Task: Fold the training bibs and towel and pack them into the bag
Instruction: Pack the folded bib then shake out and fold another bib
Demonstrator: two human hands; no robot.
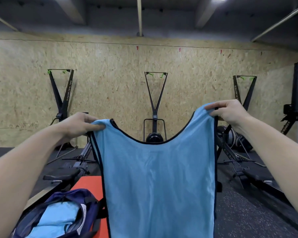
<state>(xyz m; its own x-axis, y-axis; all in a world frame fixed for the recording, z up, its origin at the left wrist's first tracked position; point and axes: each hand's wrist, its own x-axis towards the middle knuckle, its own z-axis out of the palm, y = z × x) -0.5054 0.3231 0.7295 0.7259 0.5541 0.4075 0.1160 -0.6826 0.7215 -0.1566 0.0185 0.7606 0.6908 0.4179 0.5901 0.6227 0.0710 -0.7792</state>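
One light-blue training bib (158,177) hangs spread out in the air, held up by its two shoulder straps. Left hand (79,124) pinches the left strap between thumb and fingers; right hand (229,112) pinches the right strap, slightly higher. Below left, an open navy bag (91,201) with light-blue fabric (57,219) inside sits on an orange surface (88,182).

Premises: a gym. Three ski machines (155,103) mounted along a chipboard wall (110,74); rowing machines (244,170) on speckled rubber floor (248,212).
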